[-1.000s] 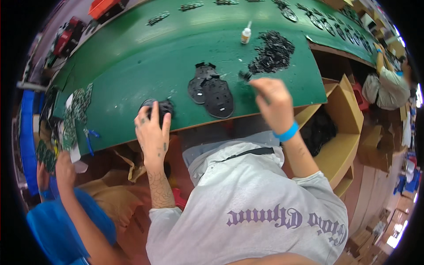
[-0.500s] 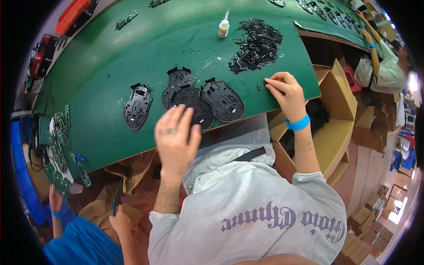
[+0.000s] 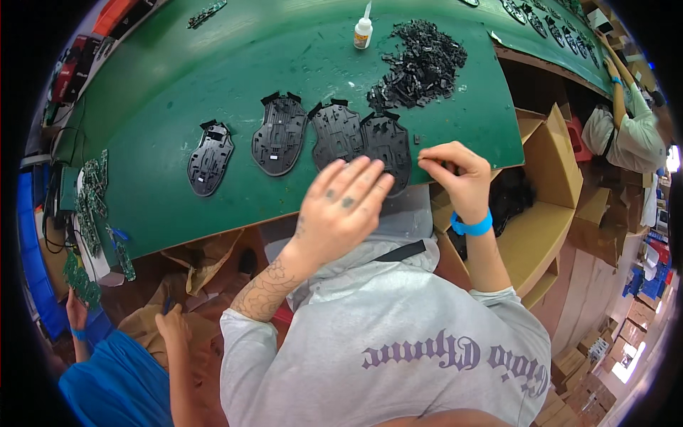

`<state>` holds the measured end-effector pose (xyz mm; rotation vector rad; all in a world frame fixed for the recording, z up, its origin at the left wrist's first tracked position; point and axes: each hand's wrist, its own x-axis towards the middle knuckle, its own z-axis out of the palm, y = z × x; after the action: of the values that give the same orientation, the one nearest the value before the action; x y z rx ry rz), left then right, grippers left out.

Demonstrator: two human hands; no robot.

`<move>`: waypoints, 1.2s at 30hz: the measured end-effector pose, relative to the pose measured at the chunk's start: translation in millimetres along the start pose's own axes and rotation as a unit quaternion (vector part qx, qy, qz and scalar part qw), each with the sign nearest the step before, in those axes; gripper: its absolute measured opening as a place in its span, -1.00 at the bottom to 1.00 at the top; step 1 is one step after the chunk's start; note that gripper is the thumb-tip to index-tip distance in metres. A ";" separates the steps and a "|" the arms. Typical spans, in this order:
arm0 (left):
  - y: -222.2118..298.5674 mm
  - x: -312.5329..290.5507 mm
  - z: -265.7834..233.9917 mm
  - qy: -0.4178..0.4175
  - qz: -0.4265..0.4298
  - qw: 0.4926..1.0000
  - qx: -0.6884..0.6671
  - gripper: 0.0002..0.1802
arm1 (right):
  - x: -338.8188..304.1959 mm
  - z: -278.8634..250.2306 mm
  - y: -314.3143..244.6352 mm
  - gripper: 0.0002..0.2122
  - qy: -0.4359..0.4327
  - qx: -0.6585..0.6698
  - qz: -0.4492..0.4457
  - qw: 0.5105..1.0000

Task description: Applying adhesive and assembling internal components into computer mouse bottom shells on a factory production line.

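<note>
My left hand [image 3: 341, 206] lies over the near ends of two black plastic shells, its fingers stretched out and close to the right-hand shell [image 3: 386, 142]. Beside that one is another shell [image 3: 336, 128], their edges meeting. Farther left, a third shell [image 3: 279, 135] and a smaller-looking shell [image 3: 210, 164] lie apart, ribbed insides up. My right hand [image 3: 462, 178] hovers by the table edge, thumb and forefinger pinched together; whatever is between the tips is too small to make out. A tiny black part [image 3: 417, 139] sits on the table just beyond those fingertips.
A heap of small black parts [image 3: 423, 71] covers the far right of the green table [image 3: 156, 220]. Left of it stands a white nozzle bottle [image 3: 363, 34]. An open cardboard box [image 3: 548, 185] is at my right. Co-workers sit at lower left, near green circuit boards [image 3: 92, 206], and far right.
The shells that overlapped are now spread into a row, with one moved to the right. My left hand has shifted right along with them. My right hand stays pinched.
</note>
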<state>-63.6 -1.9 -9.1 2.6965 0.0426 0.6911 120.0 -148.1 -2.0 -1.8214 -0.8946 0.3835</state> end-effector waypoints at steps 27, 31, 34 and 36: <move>-0.6 8.3 22.6 -0.075 0.036 0.992 0.090 -0.40 | 4.5 -13.2 5.9 -0.88 -0.081 0.107 0.035 0.990; -0.2 7.8 22.2 -0.074 0.027 0.994 0.071 -0.40 | 5.4 -17.3 4.7 -0.89 -0.097 0.072 0.031 0.992; -0.4 7.3 23.4 -0.071 0.026 0.995 0.070 -0.38 | 6.5 -20.7 7.4 -0.90 -0.124 0.063 0.010 0.990; -0.1 7.7 22.8 -0.069 0.026 0.995 0.068 -0.38 | 8.3 -22.0 10.9 -0.92 -0.105 0.123 0.006 0.987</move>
<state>-46.1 -8.5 -24.3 2.8792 -0.0157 0.5341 143.6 -158.6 -1.3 -1.5791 -0.9355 0.6749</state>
